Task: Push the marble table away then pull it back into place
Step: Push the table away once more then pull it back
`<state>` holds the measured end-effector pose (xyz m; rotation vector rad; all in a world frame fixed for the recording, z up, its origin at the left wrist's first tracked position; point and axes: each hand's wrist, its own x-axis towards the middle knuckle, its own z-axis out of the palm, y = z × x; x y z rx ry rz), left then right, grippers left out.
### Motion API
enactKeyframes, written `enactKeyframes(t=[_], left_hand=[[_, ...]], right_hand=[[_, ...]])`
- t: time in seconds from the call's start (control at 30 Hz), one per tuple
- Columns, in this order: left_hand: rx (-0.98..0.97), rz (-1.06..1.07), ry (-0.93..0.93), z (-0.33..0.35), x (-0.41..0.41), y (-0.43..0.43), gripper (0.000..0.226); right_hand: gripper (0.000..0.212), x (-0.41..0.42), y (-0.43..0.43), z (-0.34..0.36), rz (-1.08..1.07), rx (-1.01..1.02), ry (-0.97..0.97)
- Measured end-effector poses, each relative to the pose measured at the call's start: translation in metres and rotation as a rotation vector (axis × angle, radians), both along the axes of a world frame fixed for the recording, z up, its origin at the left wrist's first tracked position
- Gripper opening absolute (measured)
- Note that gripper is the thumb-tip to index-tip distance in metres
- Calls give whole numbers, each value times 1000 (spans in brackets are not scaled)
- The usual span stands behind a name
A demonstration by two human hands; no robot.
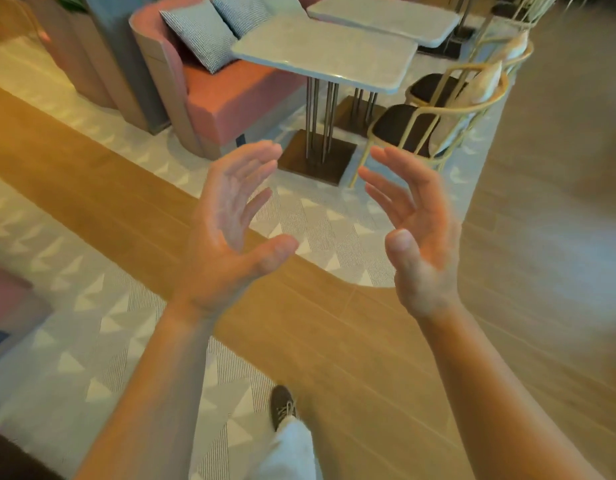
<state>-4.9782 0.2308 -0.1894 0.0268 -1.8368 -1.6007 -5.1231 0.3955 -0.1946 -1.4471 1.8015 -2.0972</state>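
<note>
The marble table [325,50] stands ahead of me, a pale rectangular top on thin metal rods over a dark square base [318,157]. My left hand [230,230] and my right hand [415,230] are raised in the air in front of me, palms facing each other, fingers spread and relaxed. Both hold nothing and are well short of the table, touching nothing.
A pink sofa [223,98] with checked cushions sits left of the table. Two yellow-framed chairs [434,112] stand on its right. A second marble table [386,15] is behind it. My shoe [282,405] is on the patterned floor below.
</note>
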Motion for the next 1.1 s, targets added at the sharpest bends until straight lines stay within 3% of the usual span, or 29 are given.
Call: enactKeyframes(t=[0.4, 0.57, 0.83, 1.1], left_hand=[[-7, -68, 21, 17, -172, -171, 69], [-20, -66, 19, 12, -250, -223, 71], [9, 27, 9, 28, -372, -310, 70], [4, 102, -24, 23, -439, -406, 72]], right_hand=[[86, -160, -152, 17, -127, -6, 5], [97, -239, -205, 5, -133, 4, 8], [97, -374, -303, 12, -50, -28, -50], [94, -461, -417, 12, 49, -10, -76]])
